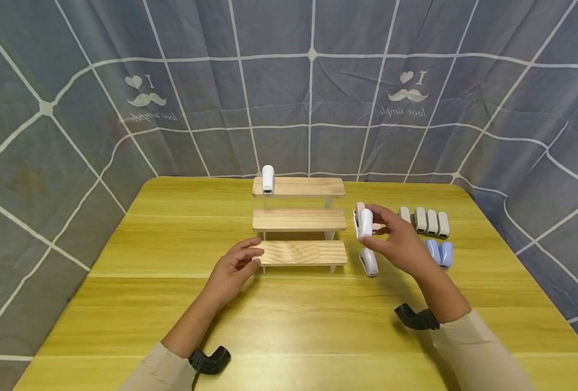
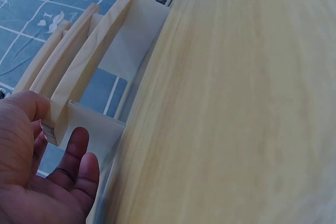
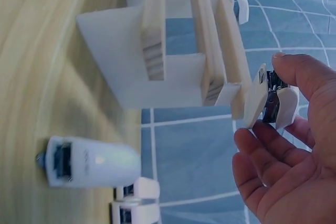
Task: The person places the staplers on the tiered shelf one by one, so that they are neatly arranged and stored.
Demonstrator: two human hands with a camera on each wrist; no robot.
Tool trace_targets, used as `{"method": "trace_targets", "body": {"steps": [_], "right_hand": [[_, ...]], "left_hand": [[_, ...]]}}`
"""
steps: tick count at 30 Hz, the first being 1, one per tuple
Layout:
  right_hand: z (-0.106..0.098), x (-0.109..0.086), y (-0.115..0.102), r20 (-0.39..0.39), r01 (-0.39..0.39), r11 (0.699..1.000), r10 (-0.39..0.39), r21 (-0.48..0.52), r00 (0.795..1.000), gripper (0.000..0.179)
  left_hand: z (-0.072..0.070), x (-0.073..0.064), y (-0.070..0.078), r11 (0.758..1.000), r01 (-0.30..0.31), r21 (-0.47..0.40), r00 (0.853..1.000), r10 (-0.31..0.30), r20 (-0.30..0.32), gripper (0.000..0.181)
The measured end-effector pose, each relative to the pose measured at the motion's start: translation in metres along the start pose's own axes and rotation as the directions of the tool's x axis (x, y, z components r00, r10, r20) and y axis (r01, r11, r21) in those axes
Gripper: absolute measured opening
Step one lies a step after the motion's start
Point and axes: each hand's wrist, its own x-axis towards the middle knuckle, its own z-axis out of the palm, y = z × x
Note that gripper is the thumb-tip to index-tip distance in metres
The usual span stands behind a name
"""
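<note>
A three-tier display stand [image 1: 300, 253] has pale wooden planks on whitish supports. My left hand [image 1: 235, 266] holds the left end of its lowest plank [image 2: 86, 72], thumb and fingers around the corner. Right of the stand, raised above the table, my right hand [image 1: 396, 239] pinches a white mini stapler [image 1: 365, 223] between thumb and fingertips; its black inner part shows in the right wrist view. Another white mini stapler [image 1: 267, 179] stands on the top plank's left end. Below the right hand, a pale lilac mini stapler [image 1: 369, 262] rests on the table.
Pinkish mini staplers [image 1: 360, 206] are partly hidden behind the right hand. Further right lie several grey mini staplers [image 1: 431, 221] in a row and two blue ones [image 1: 446, 254]. A grey-blue curtain [image 1: 279, 98] surrounds the wooden table's [image 1: 171, 255] back and sides.
</note>
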Motion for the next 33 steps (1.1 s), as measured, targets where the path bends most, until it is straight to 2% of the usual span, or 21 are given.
{"method": "trace_targets", "body": {"steps": [14, 23, 33], "right_hand": [[0.007, 0.025, -0.023, 0.006, 0.014, 0.998, -0.014, 0.056, 1.000, 0.072], [0.015, 0.039, -0.036, 0.003, 0.101, 0.992, -0.102, 0.075, 0.995, 0.071], [0.021, 0.061, -0.050, 0.014, 0.135, 0.987, -0.136, 0.090, 0.991, 0.069]], "left_hand": [[-0.002, 0.000, -0.003, 0.999, -0.032, -0.012, 0.999, 0.032, 0.003, 0.023], [-0.002, 0.000, -0.003, 0.998, -0.051, -0.023, 0.999, 0.051, 0.008, 0.023], [-0.002, -0.002, -0.003, 0.998, -0.057, -0.020, 0.998, 0.057, 0.000, 0.022]]}}
